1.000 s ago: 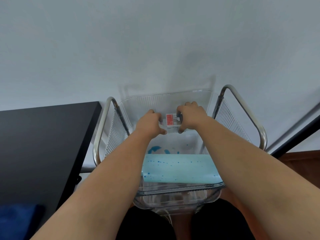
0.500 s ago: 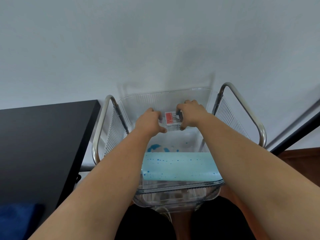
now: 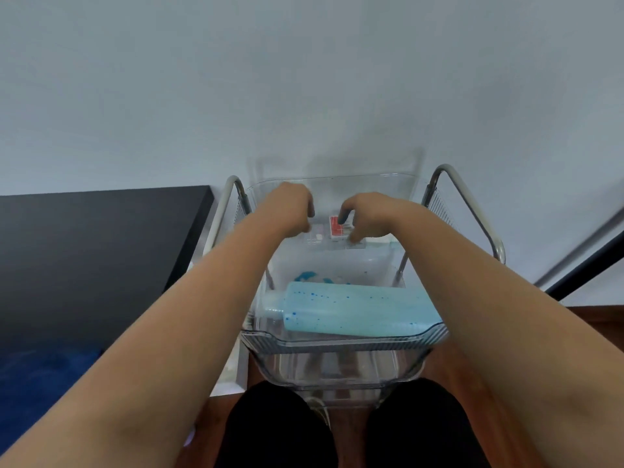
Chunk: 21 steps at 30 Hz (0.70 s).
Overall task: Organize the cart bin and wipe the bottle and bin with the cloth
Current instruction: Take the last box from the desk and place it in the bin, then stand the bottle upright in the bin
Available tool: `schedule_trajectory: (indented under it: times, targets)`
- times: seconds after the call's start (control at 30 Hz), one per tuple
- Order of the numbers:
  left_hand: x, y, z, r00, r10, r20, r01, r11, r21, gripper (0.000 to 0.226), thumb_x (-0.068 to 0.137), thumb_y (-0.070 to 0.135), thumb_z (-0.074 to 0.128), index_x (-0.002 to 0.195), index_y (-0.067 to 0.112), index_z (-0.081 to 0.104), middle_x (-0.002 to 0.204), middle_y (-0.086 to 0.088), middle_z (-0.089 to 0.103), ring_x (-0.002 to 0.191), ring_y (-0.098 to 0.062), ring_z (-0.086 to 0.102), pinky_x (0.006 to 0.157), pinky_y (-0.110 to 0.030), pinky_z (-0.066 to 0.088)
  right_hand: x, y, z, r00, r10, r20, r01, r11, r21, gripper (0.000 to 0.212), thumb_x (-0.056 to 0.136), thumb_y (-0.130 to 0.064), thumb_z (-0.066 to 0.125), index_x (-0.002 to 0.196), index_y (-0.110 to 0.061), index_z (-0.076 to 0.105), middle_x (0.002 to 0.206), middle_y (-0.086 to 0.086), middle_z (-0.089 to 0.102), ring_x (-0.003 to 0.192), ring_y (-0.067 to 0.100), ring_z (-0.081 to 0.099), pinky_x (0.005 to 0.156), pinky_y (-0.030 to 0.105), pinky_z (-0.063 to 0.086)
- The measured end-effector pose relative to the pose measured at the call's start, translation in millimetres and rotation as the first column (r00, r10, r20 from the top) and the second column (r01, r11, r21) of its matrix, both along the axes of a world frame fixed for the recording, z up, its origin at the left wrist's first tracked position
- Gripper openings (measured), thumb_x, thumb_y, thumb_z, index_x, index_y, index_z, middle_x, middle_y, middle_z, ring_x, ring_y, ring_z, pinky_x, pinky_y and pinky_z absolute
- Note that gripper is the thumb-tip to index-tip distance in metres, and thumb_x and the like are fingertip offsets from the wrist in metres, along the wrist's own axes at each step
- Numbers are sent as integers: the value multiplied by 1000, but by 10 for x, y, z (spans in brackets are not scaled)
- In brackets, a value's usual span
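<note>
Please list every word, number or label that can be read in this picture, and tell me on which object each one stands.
None can be read.
Small clear box in the bin: a red and white label with dark lines, too blurred to read.
Light blue bottle: only blue speckles, no text.

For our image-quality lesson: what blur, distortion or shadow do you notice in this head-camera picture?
Head view: wide-angle bending curves the chrome cart handle and stretches the forearms; both hands, left and right, look soft, as does the small red-labelled clear box; faint shadows fall on the pale wall above the clear plastic bin; the speckled light-blue bottle is fairly sharp.
</note>
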State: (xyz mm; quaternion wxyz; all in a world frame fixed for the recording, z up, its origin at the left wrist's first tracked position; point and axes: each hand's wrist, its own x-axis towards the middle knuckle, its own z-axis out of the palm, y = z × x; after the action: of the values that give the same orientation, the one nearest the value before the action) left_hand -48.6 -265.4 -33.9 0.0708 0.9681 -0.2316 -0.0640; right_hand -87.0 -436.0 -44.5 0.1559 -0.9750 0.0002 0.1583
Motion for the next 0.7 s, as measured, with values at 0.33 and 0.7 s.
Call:
schedule_trajectory:
  times: [0.33,0.7]
  targets:
    - [-535,531,-29,937,-19,-349,229,788,571,69,79,24,79,141,14,51,136,-2,58,125,-25,52,96,-33,40,-897,-45,358,986,-69,-152,40,982,-184,39,97,-8,38,133,-13,51,97,4,50,66,18,60,45,22,44]
    - [-732,573,-231,936,27,-350,152,867,474,62,75,28,82,129,7,61,124,-10,66,110,-27,63,94,-34,49,-1154,-169,231,956,-204,-212,166,968,-186,42,103,-27,28,136,-3,43,123,16,53,75,25,61,63,33,50]
